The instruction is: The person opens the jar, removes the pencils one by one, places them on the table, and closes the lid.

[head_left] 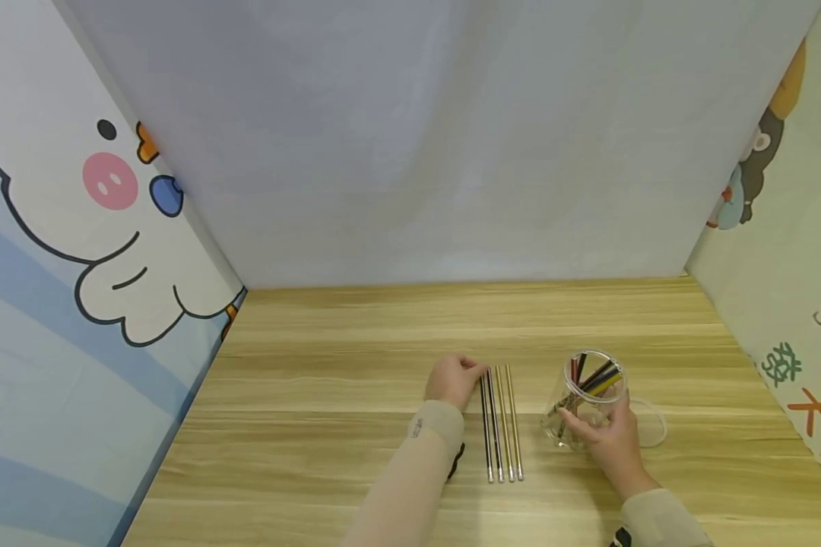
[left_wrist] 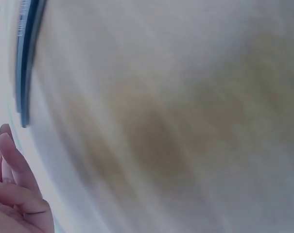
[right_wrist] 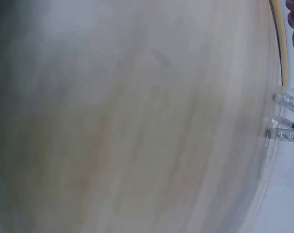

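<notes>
Two dark pencils (head_left: 492, 425) and two gold pencils (head_left: 510, 425) lie side by side on the wooden table, their eraser ends toward me. At the far end of the dark pair, my left hand (head_left: 454, 382) has its fingertips right at the pencil ends. The left wrist view shows its fingers (left_wrist: 20, 170) loosely bent, close to the dark pencils (left_wrist: 27, 63). My right hand (head_left: 612, 441) grips a clear jar (head_left: 561, 395) round its near side. Inside stand several pencils (head_left: 598, 377) in dark, red and yellow, leaning; the jar is tilted.
A clear round lid (head_left: 650, 423) lies on the table (head_left: 315, 365) to the right of the jar, partly behind my right hand. A pale wall (head_left: 417, 152) stands along the table's back edge, with printed panels at the left (head_left: 48, 304) and right (head_left: 780, 266).
</notes>
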`<state>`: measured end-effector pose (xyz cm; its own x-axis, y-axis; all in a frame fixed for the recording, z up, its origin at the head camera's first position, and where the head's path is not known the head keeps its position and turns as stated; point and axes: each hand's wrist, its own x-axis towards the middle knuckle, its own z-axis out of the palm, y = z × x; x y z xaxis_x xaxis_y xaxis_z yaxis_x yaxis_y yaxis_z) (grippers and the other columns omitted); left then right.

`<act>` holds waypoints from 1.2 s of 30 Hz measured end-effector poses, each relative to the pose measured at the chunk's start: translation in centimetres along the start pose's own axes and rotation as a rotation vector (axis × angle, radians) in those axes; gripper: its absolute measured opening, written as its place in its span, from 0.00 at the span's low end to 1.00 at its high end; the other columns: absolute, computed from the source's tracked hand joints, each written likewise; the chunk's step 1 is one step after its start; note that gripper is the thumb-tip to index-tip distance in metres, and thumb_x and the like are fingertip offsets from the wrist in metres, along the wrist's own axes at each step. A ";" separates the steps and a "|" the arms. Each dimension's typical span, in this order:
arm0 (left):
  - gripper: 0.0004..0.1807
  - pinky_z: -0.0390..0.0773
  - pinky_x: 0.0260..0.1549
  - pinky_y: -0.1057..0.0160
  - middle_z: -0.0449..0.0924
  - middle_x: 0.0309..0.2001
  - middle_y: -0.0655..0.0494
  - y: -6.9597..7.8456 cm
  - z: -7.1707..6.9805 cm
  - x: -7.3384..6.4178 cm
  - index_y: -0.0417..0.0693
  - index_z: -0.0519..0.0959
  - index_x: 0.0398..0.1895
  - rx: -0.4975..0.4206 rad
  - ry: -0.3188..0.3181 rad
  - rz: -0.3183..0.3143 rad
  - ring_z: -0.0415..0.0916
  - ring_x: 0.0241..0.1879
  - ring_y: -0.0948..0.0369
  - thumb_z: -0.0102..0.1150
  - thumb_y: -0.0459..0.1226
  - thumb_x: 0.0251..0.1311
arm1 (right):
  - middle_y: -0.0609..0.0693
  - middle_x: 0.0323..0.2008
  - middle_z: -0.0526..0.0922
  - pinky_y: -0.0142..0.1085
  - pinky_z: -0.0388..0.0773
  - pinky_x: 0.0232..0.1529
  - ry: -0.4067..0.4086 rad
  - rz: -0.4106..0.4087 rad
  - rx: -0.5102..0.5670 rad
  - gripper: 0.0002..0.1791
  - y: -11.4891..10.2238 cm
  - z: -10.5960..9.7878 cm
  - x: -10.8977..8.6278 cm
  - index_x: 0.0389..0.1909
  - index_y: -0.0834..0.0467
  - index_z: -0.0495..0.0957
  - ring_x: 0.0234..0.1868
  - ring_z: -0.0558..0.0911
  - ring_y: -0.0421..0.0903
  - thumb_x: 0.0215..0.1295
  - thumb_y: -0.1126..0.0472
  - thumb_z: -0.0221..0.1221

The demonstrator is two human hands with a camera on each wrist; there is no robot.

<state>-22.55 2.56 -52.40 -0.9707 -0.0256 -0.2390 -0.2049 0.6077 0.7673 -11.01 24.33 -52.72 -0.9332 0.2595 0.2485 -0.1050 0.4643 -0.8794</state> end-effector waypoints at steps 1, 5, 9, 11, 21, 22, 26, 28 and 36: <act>0.10 0.78 0.33 0.62 0.84 0.33 0.66 0.1 -0.1 0.0 0.60 0.86 0.31 -0.006 0.000 0.009 0.76 0.31 0.65 0.66 0.53 0.59 | 0.66 0.57 0.77 0.18 0.60 0.61 -0.001 0.003 -0.001 0.45 0.0 0.0 0.0 0.67 0.66 0.57 0.51 0.66 0.18 0.51 0.68 0.72; 0.11 0.79 0.34 0.61 0.84 0.34 0.66 0.9 -0.4 -0.2 0.61 0.86 0.34 -0.039 -0.019 0.031 0.77 0.32 0.65 0.65 0.54 0.60 | 0.66 0.56 0.78 0.13 0.57 0.56 0.008 0.004 -0.001 0.45 0.0 0.1 -0.1 0.67 0.66 0.58 0.51 0.67 0.18 0.51 0.68 0.72; 0.11 0.76 0.31 0.63 0.82 0.32 0.65 1.7 -0.6 -0.5 0.59 0.85 0.34 -0.083 -0.029 0.044 0.76 0.30 0.64 0.65 0.54 0.60 | 0.65 0.55 0.79 0.14 0.57 0.57 0.016 0.004 -0.015 0.44 0.0 0.1 -0.1 0.66 0.66 0.58 0.51 0.67 0.18 0.51 0.67 0.72; 0.12 0.75 0.29 0.64 0.82 0.30 0.65 2.2 -0.7 -0.6 0.58 0.85 0.34 -0.105 -0.022 0.057 0.75 0.28 0.64 0.66 0.53 0.60 | 0.65 0.54 0.79 0.15 0.57 0.57 0.019 0.001 -0.023 0.44 0.0 0.0 -0.1 0.66 0.66 0.58 0.50 0.66 0.18 0.51 0.67 0.72; 0.13 0.73 0.23 0.68 0.80 0.27 0.65 4.9 -1.2 -1.9 0.55 0.86 0.35 -0.147 0.010 0.159 0.72 0.23 0.66 0.67 0.52 0.59 | 0.65 0.56 0.79 0.15 0.58 0.57 0.006 -0.001 -0.018 0.45 -0.1 0.0 -0.2 0.67 0.65 0.57 0.51 0.66 0.18 0.52 0.67 0.72; 0.13 0.72 0.23 0.68 0.80 0.27 0.65 5.2 -1.2 -2.1 0.55 0.86 0.35 -0.152 0.009 0.165 0.72 0.23 0.66 0.68 0.53 0.58 | 0.65 0.56 0.79 0.14 0.58 0.57 0.004 -0.004 -0.014 0.45 -0.1 0.0 -0.2 0.67 0.65 0.57 0.51 0.66 0.18 0.52 0.67 0.72; 0.13 0.73 0.26 0.67 0.81 0.27 0.65 6.1 -1.4 -2.7 0.55 0.86 0.35 -0.167 0.012 0.210 0.73 0.25 0.67 0.68 0.53 0.58 | 0.65 0.55 0.79 0.14 0.57 0.57 0.005 -0.007 -0.016 0.45 0.0 0.1 -0.1 0.67 0.65 0.57 0.51 0.66 0.18 0.52 0.67 0.72; 0.14 0.73 0.27 0.67 0.81 0.28 0.65 6.6 -1.5 -3.1 0.56 0.86 0.35 -0.183 0.009 0.232 0.73 0.26 0.67 0.68 0.54 0.58 | 0.64 0.55 0.79 0.18 0.59 0.59 0.009 -0.001 -0.024 0.45 0.0 0.1 -0.1 0.67 0.65 0.57 0.51 0.66 0.18 0.51 0.67 0.73; 0.13 0.75 0.27 0.69 0.82 0.30 0.65 8.5 -1.3 -4.6 0.57 0.86 0.34 -0.242 0.000 0.304 0.74 0.28 0.70 0.70 0.53 0.55 | 0.65 0.56 0.78 0.50 0.66 0.65 0.006 0.017 -0.041 0.46 0.0 0.1 0.0 0.67 0.65 0.57 0.50 0.65 0.17 0.51 0.67 0.73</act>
<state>-20.01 6.81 -43.96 -0.9917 0.1269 0.0208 0.0684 0.3829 0.9213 -11.05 24.28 -52.70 -0.9328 0.2725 0.2360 -0.0747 0.4942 -0.8661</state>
